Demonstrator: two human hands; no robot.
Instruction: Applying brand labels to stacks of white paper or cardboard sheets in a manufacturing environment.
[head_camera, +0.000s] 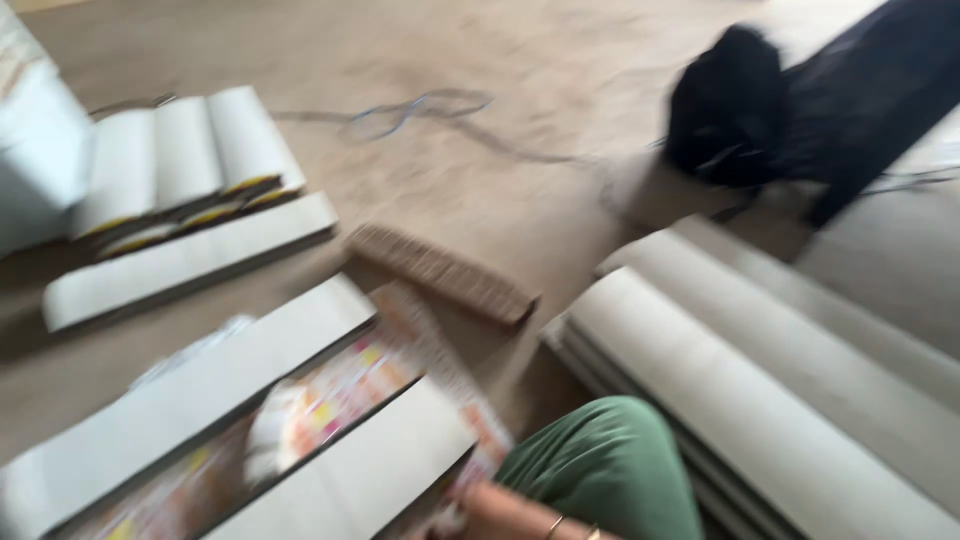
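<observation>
The picture is blurred by motion. At the bottom edge a bare wrist with thin gold bangles (553, 524) reaches left beside a green cloth fold (610, 465). It looks like my right hand (478, 503), and only its edge shows. It lies against a colourful printed sheet (340, 390), and its fingers are hidden. Two long white card strips (200, 390) (350, 480) lie across that sheet. My left hand is out of sight.
On the brown floor lie a brown corrugated piece (440, 272), a pile of folded white card (180, 150) with a strip (190, 260) in front, and a big stack of pale sheets (750, 400) at right. A person in black (730, 100) is at top right. A blue wire (410, 105) lies far off.
</observation>
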